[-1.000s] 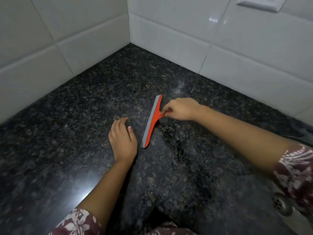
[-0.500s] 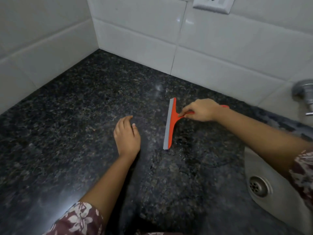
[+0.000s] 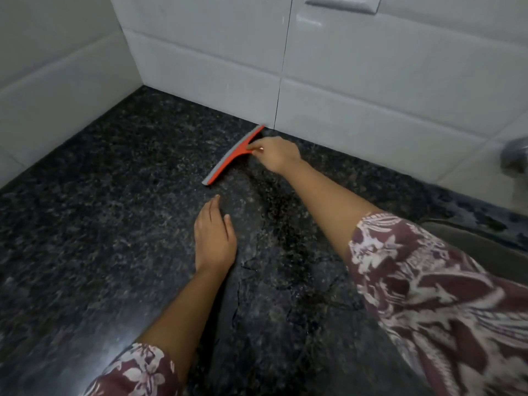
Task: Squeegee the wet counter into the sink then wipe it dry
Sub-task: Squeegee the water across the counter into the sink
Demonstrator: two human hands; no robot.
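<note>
right hand (image 3: 275, 155) grips squeegee (image 3: 233, 155) | left hand (image 3: 214, 238) flat, nearer, apart

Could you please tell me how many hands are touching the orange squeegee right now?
1: the right hand grips the orange squeegee near the white tiled wall; the left hand rests flat on the dark granite counter.

Polished stone, glazed tile, plastic and printed cloth

The counter (image 3: 100, 224) is dark speckled granite, polished and glossy, with a glare patch near the left hand's (image 3: 214, 241) forearm and a wet, darker sheen with streaks between the two hands. The wall tiles (image 3: 357, 81) beyond the right hand (image 3: 274, 155) are white, smooth and glazed. The squeegee (image 3: 233, 155) held in that hand looks like orange plastic with a matt grey rubber blade. The sleeves (image 3: 428, 295) are soft maroon cloth with a pale floral print.
</note>
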